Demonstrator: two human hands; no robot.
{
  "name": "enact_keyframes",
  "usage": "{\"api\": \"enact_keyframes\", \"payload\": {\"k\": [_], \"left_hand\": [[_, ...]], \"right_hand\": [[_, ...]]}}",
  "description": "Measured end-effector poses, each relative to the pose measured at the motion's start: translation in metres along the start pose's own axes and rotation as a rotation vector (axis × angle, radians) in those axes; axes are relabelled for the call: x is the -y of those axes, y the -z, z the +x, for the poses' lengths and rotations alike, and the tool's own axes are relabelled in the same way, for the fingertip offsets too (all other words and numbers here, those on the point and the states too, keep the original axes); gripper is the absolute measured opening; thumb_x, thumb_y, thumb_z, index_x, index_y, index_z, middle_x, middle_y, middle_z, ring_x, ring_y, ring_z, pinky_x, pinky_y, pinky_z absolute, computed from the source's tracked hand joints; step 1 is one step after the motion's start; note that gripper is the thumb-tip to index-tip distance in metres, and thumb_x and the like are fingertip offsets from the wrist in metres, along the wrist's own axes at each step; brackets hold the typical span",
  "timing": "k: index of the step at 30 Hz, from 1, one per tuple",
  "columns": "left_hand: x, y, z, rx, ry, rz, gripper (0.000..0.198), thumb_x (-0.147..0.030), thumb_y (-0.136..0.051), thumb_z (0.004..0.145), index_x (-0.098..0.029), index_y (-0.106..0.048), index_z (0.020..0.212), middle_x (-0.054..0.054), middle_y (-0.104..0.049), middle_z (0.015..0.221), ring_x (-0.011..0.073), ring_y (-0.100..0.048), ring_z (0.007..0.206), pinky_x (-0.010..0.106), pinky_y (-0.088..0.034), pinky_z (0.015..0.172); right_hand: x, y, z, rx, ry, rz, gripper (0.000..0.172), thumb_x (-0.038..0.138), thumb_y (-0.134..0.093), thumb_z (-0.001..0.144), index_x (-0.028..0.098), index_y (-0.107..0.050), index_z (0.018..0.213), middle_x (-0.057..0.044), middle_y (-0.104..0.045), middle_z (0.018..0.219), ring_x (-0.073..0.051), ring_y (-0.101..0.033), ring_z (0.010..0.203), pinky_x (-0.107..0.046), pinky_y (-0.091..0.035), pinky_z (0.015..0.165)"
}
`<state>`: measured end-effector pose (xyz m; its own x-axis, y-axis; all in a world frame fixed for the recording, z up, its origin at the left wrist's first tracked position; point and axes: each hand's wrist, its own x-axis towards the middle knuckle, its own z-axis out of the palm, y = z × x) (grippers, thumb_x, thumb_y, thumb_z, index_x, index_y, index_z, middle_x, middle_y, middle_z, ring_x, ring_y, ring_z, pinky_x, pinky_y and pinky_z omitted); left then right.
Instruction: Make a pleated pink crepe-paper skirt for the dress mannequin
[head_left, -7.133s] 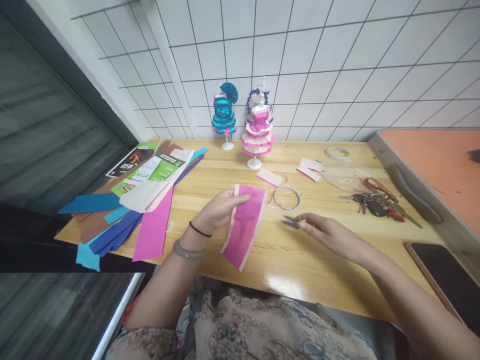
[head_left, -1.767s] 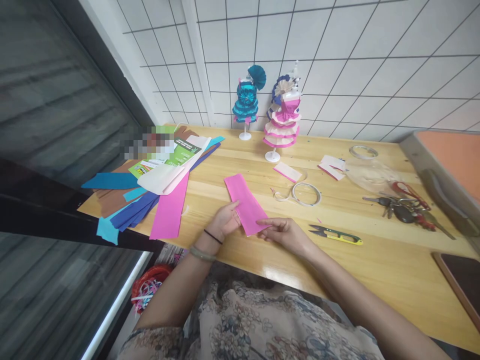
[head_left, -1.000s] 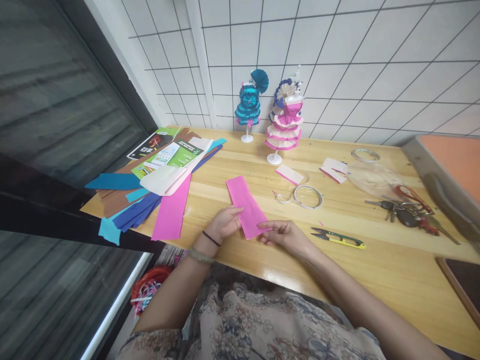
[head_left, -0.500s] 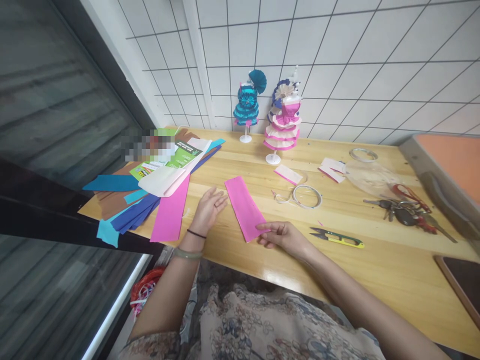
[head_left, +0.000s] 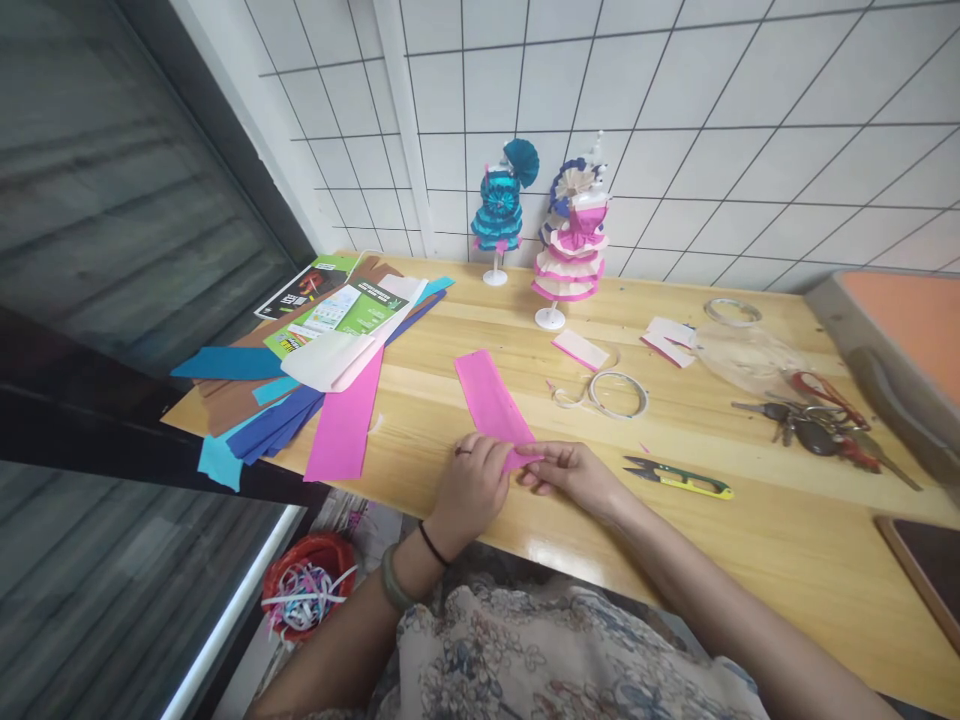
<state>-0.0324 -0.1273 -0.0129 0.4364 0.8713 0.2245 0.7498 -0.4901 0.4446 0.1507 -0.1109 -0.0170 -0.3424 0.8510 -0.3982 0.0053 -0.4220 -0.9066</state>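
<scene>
A pink strip of paper (head_left: 490,395) lies slantwise on the wooden table, its near end between my two hands. My left hand (head_left: 474,484) is closed on the strip's near left corner, fingers curled over it. With thumb and fingers, my right hand (head_left: 561,470) pinches the near right corner. Just right of that hand are thread snips (head_left: 679,477) with a yellow and green handle. Beyond them lies a roll of thin tape (head_left: 618,394) with a loose end, and a small white-and-pink paper piece (head_left: 580,350).
Coloured paper strips (head_left: 343,430) and packets (head_left: 367,310) are piled at the left. Small stands in teal (head_left: 497,215) and pink (head_left: 571,250) paper dresses stand by the wall. Keys (head_left: 814,425), a phone (head_left: 926,570) and an orange-lined tray (head_left: 892,340) are at the right. A red scrap basket (head_left: 311,580) stands below.
My left hand has moved right and down from beside the strip and closed on its near end. My right hand keeps its pinch. The view has shifted slightly.
</scene>
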Motion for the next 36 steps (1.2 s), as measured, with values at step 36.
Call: {"api": "enact_keyframes", "payload": {"k": [36], "left_hand": [[0.023,-0.003,-0.011,-0.162,-0.03,-0.048,0.01,-0.017,-0.048,0.085,-0.018,-0.058,0.087,0.006,-0.065,0.097,0.0207,-0.054,0.101,0.039,-0.039,0.09]], "right_hand": [[0.005,0.004,-0.001,-0.103,0.758,-1.393,0.03,0.025,-0.038,0.093,0.015,-0.063,0.106,-0.013,-0.062,0.098,-0.019,-0.06,0.086,-0.03,-0.05,0.073]]}}
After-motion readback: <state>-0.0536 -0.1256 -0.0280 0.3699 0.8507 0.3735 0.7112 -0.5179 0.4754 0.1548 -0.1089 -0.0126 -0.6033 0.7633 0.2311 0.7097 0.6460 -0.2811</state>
